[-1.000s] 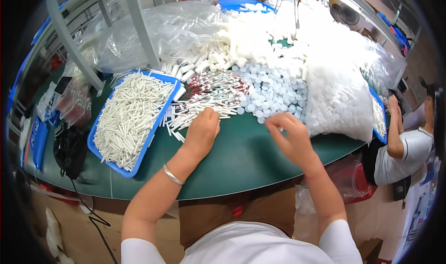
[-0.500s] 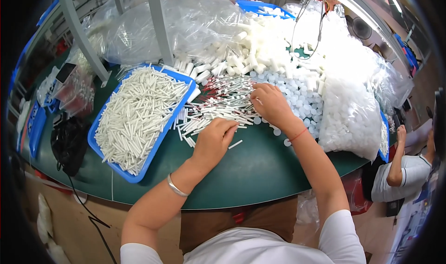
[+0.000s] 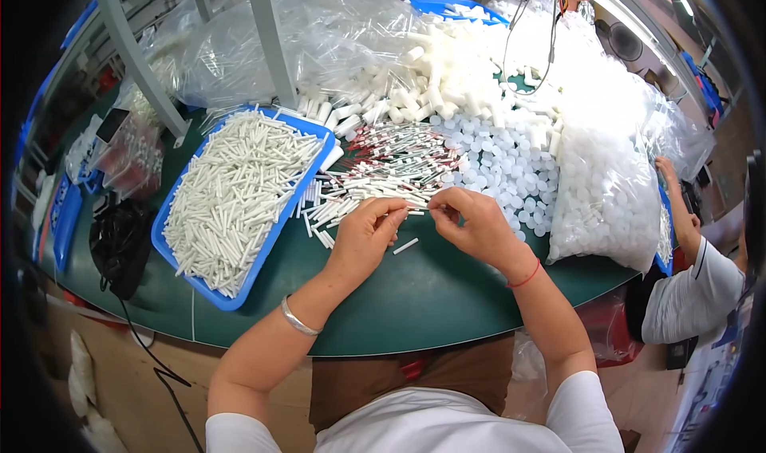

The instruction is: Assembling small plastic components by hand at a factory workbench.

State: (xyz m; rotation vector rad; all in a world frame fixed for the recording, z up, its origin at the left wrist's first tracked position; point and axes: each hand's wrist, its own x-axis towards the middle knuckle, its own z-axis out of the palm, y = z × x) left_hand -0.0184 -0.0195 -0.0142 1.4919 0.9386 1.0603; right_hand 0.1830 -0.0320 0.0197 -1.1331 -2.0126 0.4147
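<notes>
Head view: the blue tray (image 3: 219, 298), heaped with white sticks (image 3: 239, 194), sat on the green bench (image 3: 447, 317); its raised rim likely kept them from rolling off. Right of the tray, the left hand (image 3: 371, 228) was pinched, thumb toward forefinger, a slim white piece (image 3: 412, 209) showing at the fingertips. That grip looked closed on it, probably by the tips alone because the piece was so thin. Farther right of the tray, the right hand (image 3: 471, 220) faced it, fingers curled, thumb drawn near; could not tell whether that grip had closed on anything. Hands near each other, presumably to bring both sets of fingertips to one spot. One loose stick (image 3: 405, 246) lay right of the tray, on the near side of the hands. Red-and-white slim parts (image 3: 399, 150) were spread right of the tray, beyond the hands; pale discs (image 3: 511, 174) lay farther right, then a bulging clear bag (image 3: 602, 190), farther from the tray than either. Likely grouped by kind for easy picking.
</notes>
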